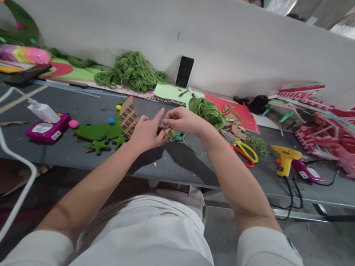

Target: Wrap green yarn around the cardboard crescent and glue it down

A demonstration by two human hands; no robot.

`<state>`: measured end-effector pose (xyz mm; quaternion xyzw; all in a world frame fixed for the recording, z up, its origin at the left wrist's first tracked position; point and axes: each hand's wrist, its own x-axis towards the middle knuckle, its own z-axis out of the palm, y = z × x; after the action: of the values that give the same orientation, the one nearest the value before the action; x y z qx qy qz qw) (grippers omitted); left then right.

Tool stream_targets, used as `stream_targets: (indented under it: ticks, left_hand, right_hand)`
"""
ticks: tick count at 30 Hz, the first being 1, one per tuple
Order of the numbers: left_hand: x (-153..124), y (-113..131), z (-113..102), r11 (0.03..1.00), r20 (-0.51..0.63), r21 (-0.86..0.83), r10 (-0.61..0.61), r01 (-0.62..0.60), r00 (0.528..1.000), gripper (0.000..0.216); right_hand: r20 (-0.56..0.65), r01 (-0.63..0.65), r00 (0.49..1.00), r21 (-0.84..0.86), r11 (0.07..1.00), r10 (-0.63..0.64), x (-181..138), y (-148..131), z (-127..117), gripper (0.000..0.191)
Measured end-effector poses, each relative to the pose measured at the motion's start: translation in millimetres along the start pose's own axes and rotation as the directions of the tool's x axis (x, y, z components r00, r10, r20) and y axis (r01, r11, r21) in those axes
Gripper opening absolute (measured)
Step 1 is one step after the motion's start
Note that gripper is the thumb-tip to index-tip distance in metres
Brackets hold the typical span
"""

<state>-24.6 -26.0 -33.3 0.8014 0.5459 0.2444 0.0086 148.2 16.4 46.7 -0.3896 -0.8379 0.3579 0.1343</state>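
My left hand (148,133) is closed on a piece of brown cardboard (128,117) with printed characters, which stands up at a tilt above the table; its index finger points upward. My right hand (182,119) meets it at the cardboard's right end, its fingers pinched together. What those fingertips pinch is too small to make out. Left of the cardboard lies a green felt crescent (95,132) with coloured pompoms and a small green star (98,145). Just beyond my right hand sits a bundle of green cord (208,112).
Yellow and red-handled scissors (245,152) and a yellow glue gun (284,158) lie to the right. A purple power strip (48,127) with a white charger is on the left. A phone (184,72) leans on the partition beside a green yarn heap (135,71). Pink pieces (349,133) are piled far right.
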Motion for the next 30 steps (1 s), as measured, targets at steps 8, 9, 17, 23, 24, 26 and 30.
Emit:
stream_targets:
  ticks: [8,9,17,23,24,26,30]
  left_hand:
    - [-3.0,-0.5,-8.0,0.997,-0.032,-0.057,0.050,-0.052,0.998,0.038]
    - [-3.4,-0.3,-8.4,0.995,-0.049,-0.076,0.054,-0.058,0.997,0.036]
    - [-5.8,0.3,-8.0,0.996,-0.168,-0.074,0.041,-0.054,0.985,0.035]
    - [-5.9,-1.5,-9.0,0.996,-0.224,-0.068,0.035,-0.052,0.974,0.037]
    - [-5.9,-1.9,-9.0,0.996,-0.234,-0.068,0.039,-0.056,0.972,0.038]
    - [-5.7,-2.4,-9.0,0.995,-0.256,-0.069,0.050,-0.069,0.965,0.038]
    - [-5.6,-2.0,-8.6,0.992,-0.295,-0.077,0.073,-0.100,0.953,0.038]
  right_hand:
    - [-0.087,0.086,0.993,0.080,0.993,-0.079,-35.6,2.0,12.1,0.028]
    - [-0.122,0.077,0.990,0.084,0.993,-0.067,-41.1,3.1,16.0,0.029]
    - [-0.335,-0.006,0.936,0.285,0.958,0.106,-78.7,39.6,57.8,0.046]
    - [-0.340,-0.061,0.930,0.230,0.971,0.139,-132.2,63.9,58.9,0.038]
    - [-0.359,-0.062,0.921,0.239,0.969,0.148,-144.1,67.8,56.7,0.036]
    - [-0.499,-0.090,0.838,0.274,0.958,0.221,-170.3,82.8,50.7,0.034]
    - [-0.949,-0.362,0.066,0.265,0.894,0.308,-233.2,146.8,30.9,0.044]
